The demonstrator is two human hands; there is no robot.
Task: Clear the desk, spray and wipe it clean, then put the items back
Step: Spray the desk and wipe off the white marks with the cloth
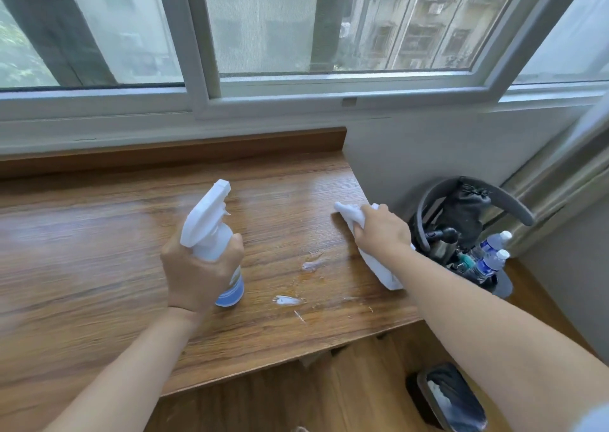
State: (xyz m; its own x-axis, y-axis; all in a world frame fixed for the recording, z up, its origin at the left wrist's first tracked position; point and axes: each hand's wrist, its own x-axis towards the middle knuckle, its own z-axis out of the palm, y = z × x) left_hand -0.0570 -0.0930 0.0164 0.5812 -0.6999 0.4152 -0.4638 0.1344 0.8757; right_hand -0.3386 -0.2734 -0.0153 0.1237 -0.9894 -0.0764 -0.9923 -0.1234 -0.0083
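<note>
Left hand (201,271): fist closed round spray bottle (211,233), nozzle toward 12 o'clock.
Right hand (379,230): clenched on white cloth (349,214), pressed on desk (99,250).
Wet smears (309,265): between the hands.

A window (263,35) stands behind; a bin (451,395) sits on the floor (296,398)
</note>
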